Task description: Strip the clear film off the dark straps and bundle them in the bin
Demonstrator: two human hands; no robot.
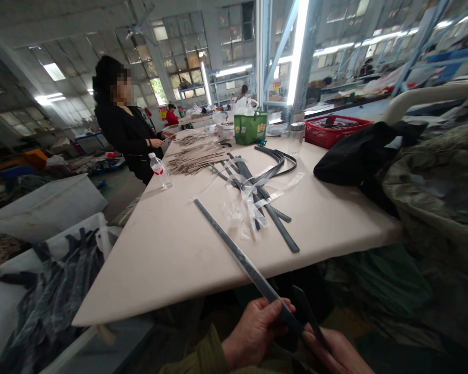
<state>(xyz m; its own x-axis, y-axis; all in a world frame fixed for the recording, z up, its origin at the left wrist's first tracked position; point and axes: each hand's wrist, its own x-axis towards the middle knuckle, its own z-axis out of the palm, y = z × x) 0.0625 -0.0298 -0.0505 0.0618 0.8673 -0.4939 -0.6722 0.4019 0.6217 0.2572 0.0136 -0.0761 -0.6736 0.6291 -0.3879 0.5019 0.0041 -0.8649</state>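
Left of the pale table (pixel 159 254), I see a white bin (pixel 89 353) full of dark strips (pixel 62 291). A bottle (pixel 163 174) stands at the table's left edge. One long dark strap (pixel 236 253) reaches over the table. By its near edge, the left hand (pixel 253 327) pinches the strap, thumb on top. Beside it, the right hand's (pixel 343 353) fingers pinch the strap's near part.

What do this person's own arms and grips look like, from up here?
The left grip is a bare, ungloved hand, with an olive-green sleeve covering the arm up to the wrist. The right grip is ungloved too; its cuff is out of view.
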